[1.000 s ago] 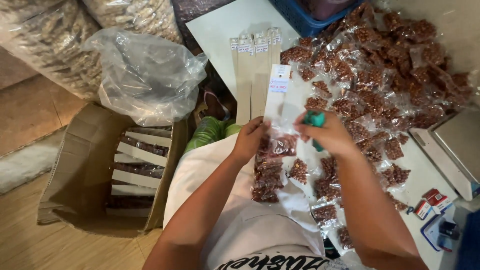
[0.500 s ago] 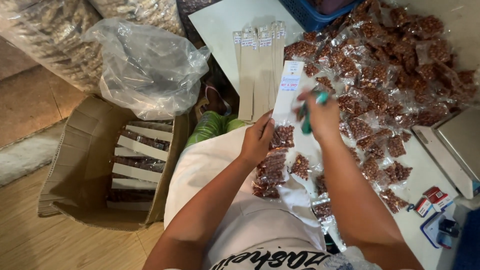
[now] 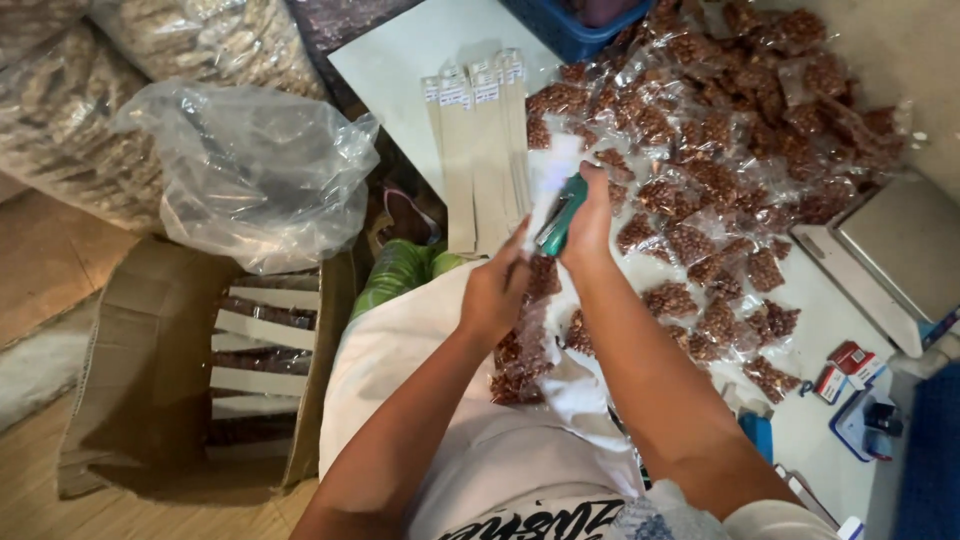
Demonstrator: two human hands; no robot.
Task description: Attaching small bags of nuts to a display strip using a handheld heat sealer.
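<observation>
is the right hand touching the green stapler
Touching. The head view shows the right hand wrapped around the green stapler, its fingers closed over the tool's body with no gap.

From my seat, the white strip (image 3: 552,190) above my right hand (image 3: 590,215) is smeared by motion blur, and that hand covers most of the green tool (image 3: 558,222). The blue basket (image 3: 570,28) and the steel scale (image 3: 905,260) are cut by the frame's edges. What my left hand (image 3: 497,290) pinches stays hidden behind its fingers.
</observation>
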